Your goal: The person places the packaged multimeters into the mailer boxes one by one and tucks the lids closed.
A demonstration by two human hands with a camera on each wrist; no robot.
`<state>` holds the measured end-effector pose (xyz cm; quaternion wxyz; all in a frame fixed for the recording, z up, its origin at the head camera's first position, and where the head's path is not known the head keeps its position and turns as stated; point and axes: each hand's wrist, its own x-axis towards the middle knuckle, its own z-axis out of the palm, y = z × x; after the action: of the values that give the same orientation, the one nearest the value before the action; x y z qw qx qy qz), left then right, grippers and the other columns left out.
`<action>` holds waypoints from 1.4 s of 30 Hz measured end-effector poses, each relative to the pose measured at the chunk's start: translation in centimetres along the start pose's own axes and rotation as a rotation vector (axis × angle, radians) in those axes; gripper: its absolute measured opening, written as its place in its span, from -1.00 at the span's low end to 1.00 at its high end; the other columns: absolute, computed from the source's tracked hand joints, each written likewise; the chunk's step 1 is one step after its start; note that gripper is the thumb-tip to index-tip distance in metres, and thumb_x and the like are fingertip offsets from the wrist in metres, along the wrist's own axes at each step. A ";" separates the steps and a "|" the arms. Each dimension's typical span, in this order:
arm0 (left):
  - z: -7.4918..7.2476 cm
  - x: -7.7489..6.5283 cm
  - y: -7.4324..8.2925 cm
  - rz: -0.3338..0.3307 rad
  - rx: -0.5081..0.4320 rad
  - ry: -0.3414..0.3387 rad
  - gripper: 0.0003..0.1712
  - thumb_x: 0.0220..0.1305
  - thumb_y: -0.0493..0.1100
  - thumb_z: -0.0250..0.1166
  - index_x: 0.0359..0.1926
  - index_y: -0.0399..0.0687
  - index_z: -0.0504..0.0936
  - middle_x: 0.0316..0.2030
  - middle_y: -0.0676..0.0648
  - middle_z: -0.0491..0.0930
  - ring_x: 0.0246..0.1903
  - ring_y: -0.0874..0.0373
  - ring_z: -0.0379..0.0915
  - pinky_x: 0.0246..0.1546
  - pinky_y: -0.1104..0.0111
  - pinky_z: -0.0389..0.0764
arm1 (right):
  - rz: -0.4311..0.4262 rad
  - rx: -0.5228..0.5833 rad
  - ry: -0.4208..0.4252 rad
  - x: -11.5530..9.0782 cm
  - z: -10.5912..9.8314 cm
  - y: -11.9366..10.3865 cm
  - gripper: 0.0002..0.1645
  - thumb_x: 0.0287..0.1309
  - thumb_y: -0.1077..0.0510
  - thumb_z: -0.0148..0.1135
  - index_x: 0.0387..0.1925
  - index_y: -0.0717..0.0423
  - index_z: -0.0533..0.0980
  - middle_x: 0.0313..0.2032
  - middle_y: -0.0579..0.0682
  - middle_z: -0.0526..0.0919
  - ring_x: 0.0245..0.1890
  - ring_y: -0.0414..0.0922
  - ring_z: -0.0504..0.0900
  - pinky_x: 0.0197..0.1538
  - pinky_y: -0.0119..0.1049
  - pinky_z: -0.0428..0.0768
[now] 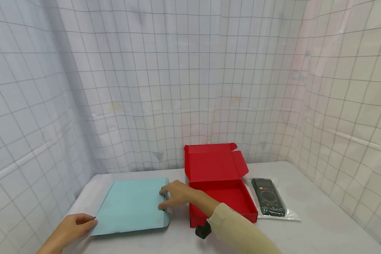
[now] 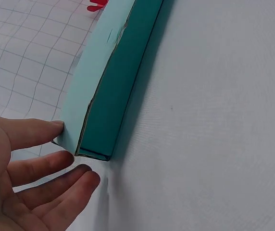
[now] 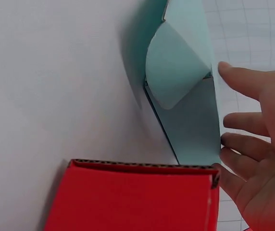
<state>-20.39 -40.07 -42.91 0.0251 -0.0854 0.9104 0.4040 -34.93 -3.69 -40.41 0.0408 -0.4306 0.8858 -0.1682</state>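
A flat light-blue cardboard box lies on the table's left half with its lid down. At its near left corner, my left hand pinches the lid edge between thumb and index finger. The left wrist view shows that thumb on the lid's corner, the other fingers loosely bent below. Over the box's right edge reaches my right hand, thumb and fingers spread apart at the lid. A rounded side flap sticks out at that end in the right wrist view, beside the straight right fingers.
Right of the blue box stands a red cardboard box, its lid raised at the back; my right forearm crosses over it. Farther right lies a black multimeter in a clear plastic bag. Gridded white curtains enclose the table.
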 end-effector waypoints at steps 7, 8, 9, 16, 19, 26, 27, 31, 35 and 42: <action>-0.3 0.1 1.3 0.134 0.141 0.078 -0.23 0.39 0.12 0.39 0.26 -0.48 0.47 0.08 -0.36 0.61 0.08 -0.30 0.56 -0.03 -0.11 0.61 | 0.025 0.101 0.116 -1.3 -0.4 -0.3 -0.34 0.21 -0.13 0.45 0.28 0.05 0.61 0.19 -0.13 0.65 0.15 -0.16 0.58 0.01 -0.39 0.63; -0.1 0.0 1.5 0.176 0.154 0.109 -0.23 0.37 0.10 0.41 0.28 -0.48 0.46 0.10 -0.39 0.60 0.09 -0.32 0.57 -0.02 -0.11 0.62 | 0.027 0.115 0.126 -1.5 -0.5 -0.3 -0.34 0.21 -0.12 0.46 0.27 0.07 0.61 0.16 -0.12 0.67 0.12 -0.15 0.60 -0.04 -0.41 0.64; 0.0 0.0 1.6 0.224 0.171 0.140 -0.24 0.37 0.08 0.42 0.29 -0.46 0.46 0.12 -0.40 0.59 0.10 -0.32 0.56 -0.02 -0.09 0.63 | 0.030 0.128 0.128 -1.7 -0.6 -0.3 -0.34 0.21 -0.12 0.46 0.27 0.07 0.61 0.14 -0.10 0.68 0.09 -0.14 0.63 -0.08 -0.43 0.64; 1.9 0.4 2.3 0.575 0.261 0.299 -0.51 0.24 -0.18 0.52 0.10 -0.37 0.64 0.06 -0.27 0.65 0.05 -0.31 0.57 -0.12 0.08 0.71 | 0.010 0.203 0.098 -2.9 -0.9 -0.5 -0.34 0.22 -0.09 0.48 0.25 0.17 0.61 0.05 -0.05 0.74 -0.07 -0.14 0.73 -0.20 -0.50 0.63; 2.4 0.6 2.5 0.614 0.313 0.264 -0.62 0.23 -0.20 0.52 0.01 -0.29 0.71 0.05 -0.22 0.67 0.07 -0.31 0.58 -0.05 -0.02 0.67 | 0.004 0.225 0.102 -3.5 -0.8 -0.7 -0.39 0.23 -0.06 0.48 0.19 0.22 0.64 -0.02 -0.04 0.76 -0.15 -0.23 0.73 -0.18 -0.48 0.63; 2.8 0.7 2.3 0.649 0.359 0.275 -0.71 0.21 -0.20 0.54 -0.08 -0.23 0.77 0.01 -0.17 0.70 0.05 -0.29 0.60 -0.01 -0.14 0.61 | 0.036 0.307 0.054 -5.0 0.1 -2.0 -0.70 0.25 0.00 0.46 -0.30 0.20 0.75 -0.53 -0.16 0.65 -0.47 -0.36 0.52 -0.41 -0.48 0.54; 2.8 0.7 2.2 0.652 0.361 0.285 -0.72 0.20 -0.21 0.54 -0.08 -0.22 0.78 0.01 -0.16 0.71 0.05 -0.28 0.61 -0.01 -0.13 0.62 | 0.062 0.324 0.049 -5.2 0.2 -2.3 -0.69 0.23 0.02 0.47 -0.27 0.23 0.75 -0.51 -0.16 0.67 -0.45 -0.36 0.52 -0.39 -0.49 0.54; 2.8 0.6 2.1 0.645 0.359 0.284 -0.72 0.21 -0.20 0.54 -0.09 -0.23 0.78 0.02 -0.17 0.70 0.05 -0.29 0.61 -0.03 -0.13 0.62 | 0.185 0.388 0.035 -5.9 1.1 -3.5 -0.58 0.17 0.06 0.52 -0.04 0.28 0.73 -0.32 -0.14 0.75 -0.34 -0.31 0.58 -0.29 -0.42 0.64; 2.7 0.7 2.0 0.632 0.351 0.263 -0.71 0.22 -0.18 0.53 -0.09 -0.26 0.77 0.02 -0.21 0.69 0.05 -0.32 0.60 -0.04 -0.16 0.61 | 0.241 0.424 0.048 -6.0 1.9 -4.3 -0.59 0.15 0.11 0.53 -0.06 0.33 0.72 -0.35 -0.12 0.72 -0.34 -0.25 0.56 -0.30 -0.39 0.64; 2.6 0.5 2.0 0.641 0.341 0.273 -0.72 0.22 -0.18 0.53 -0.11 -0.26 0.78 0.01 -0.19 0.70 0.02 -0.30 0.61 -0.08 -0.10 0.65 | 0.236 0.461 0.129 -5.7 3.4 -4.7 -0.73 0.17 0.21 0.50 -0.18 0.37 0.73 -0.43 -0.14 0.68 -0.39 -0.25 0.49 -0.41 -0.42 0.54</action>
<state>-21.24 -36.91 -43.25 -0.2099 0.1559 0.9401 0.2189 -27.14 -2.83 -42.42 0.1005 -0.2919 0.8690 -0.3868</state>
